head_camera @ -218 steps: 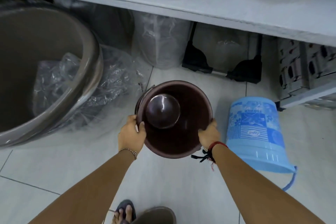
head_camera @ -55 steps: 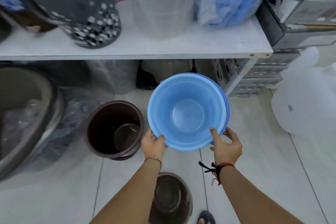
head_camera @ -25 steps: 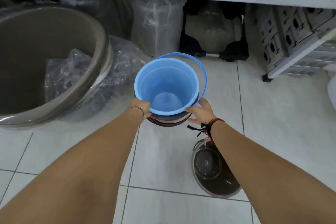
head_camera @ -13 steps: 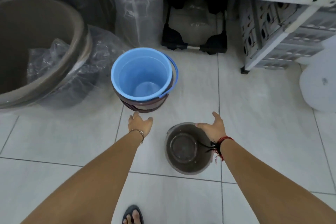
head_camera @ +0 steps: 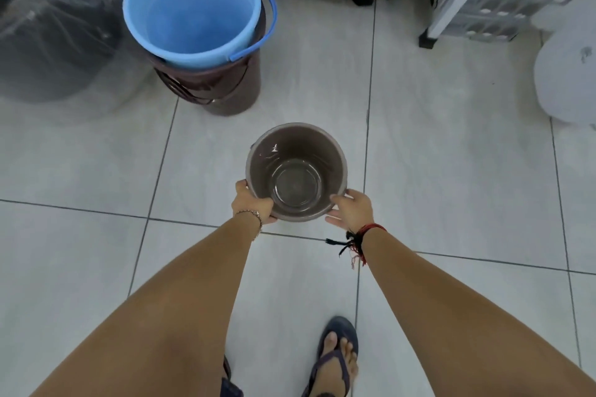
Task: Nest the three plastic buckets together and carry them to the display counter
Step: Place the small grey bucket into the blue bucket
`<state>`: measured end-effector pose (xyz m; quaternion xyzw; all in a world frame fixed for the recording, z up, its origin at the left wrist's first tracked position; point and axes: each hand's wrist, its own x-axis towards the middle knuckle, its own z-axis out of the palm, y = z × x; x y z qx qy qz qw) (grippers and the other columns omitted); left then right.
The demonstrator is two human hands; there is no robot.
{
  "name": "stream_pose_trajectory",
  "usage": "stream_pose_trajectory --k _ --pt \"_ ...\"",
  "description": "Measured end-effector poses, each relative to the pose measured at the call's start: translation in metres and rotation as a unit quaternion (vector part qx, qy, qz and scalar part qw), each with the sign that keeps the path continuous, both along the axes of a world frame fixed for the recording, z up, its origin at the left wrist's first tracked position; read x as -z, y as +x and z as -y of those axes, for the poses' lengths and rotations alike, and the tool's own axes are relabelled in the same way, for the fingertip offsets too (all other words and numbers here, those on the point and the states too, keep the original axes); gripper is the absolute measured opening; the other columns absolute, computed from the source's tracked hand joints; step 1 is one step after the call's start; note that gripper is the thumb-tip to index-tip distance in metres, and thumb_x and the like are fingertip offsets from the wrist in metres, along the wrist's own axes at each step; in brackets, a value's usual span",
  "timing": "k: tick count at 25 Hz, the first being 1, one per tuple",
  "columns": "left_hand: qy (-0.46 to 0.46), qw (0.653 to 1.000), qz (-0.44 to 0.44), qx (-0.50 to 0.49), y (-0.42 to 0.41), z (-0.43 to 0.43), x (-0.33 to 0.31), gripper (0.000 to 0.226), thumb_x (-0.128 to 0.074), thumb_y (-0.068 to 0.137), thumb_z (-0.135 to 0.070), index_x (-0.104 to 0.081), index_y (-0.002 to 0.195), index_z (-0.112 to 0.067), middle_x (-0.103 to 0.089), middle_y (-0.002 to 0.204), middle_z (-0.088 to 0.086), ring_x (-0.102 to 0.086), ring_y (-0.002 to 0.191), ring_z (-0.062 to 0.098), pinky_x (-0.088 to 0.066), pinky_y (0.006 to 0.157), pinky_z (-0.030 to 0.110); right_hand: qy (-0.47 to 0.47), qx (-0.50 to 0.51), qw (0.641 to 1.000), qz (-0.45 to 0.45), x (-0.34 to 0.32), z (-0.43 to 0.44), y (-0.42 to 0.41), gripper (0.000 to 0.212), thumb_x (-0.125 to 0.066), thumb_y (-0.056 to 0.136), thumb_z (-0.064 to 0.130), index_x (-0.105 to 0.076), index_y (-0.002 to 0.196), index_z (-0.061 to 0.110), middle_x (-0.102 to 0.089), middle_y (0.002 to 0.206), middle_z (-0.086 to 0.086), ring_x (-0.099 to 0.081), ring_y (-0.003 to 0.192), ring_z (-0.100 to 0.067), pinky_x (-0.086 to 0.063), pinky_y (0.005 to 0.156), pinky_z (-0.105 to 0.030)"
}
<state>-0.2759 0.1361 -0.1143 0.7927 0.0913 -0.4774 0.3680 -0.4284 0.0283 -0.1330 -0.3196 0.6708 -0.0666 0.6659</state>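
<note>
Gripping the small grey bucket [head_camera: 296,171] by its near rim, upright, my left hand [head_camera: 252,204] and right hand [head_camera: 350,208] grasping either side; the blue bucket [head_camera: 192,6], nested in the brown bucket [head_camera: 232,87], stands ahead-left on the floor [head_camera: 435,171]

Both hands [head_camera: 300,208] curled; arms outstretched
</note>
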Motion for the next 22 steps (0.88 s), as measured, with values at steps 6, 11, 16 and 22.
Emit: stream_pose_trajectory --k 6,11,16,22 --pt "-0.101 0.992 -0.001 -0.075 0.011 0.045 -0.104 0.067 -0.054 0.078 0.011 -0.043 0.13 -0.029 -0.064 0.09 0.011 -0.067 0.098 0.038 -0.062 0.073 0.05 -0.248 0.042 0.968 -0.006 -0.121 0.036 0.015 0.047 -0.06 0.093 0.025 -0.053 0.138 0.01 -0.063 0.12 -0.003 -0.066 0.106 -0.03 -0.059 0.069 -0.028" --pt "-0.197 0.973 0.043 -0.113 0.066 0.096 -0.227 0.058 -0.053 0.08 0.012 -0.043 0.12 -0.029 -0.059 0.098 0.011 -0.06 0.088 0.03 -0.06 0.071 0.042 -0.346 0.008 0.936 0.064 -0.257 0.095 0.073 0.05 -0.063 0.093 0.022 -0.052 0.14 0.015 -0.063 0.12 0.001 -0.072 0.084 -0.02 -0.063 0.062 -0.027" --pt "-0.206 0.965 0.1 -0.127 0.151 0.097 -0.292 0.06 -0.054 0.083 0.008 -0.039 0.124 -0.034 -0.061 0.085 0.01 -0.062 0.083 0.029 -0.058 0.075 0.042 -0.347 -0.057 0.926 0.137 -0.323 0.114 0.155 0.05 -0.064 0.091 0.012 -0.051 0.14 0.016 -0.059 0.12 0.004 -0.073 0.089 -0.023 -0.062 0.059 -0.029" --pt "-0.141 0.975 0.097 -0.14 0.256 0.082 -0.238 0.07 -0.061 0.079 0.01 -0.04 0.133 -0.028 -0.062 0.11 0.014 -0.066 0.101 0.041 -0.058 0.085 0.054 -0.312 -0.079 0.942 0.09 -0.272 0.107 0.27 0.04 -0.066 0.088 0.004 -0.057 0.126 0.014 -0.06 0.114 0.001 -0.069 0.093 -0.028 -0.064 0.064 -0.039"
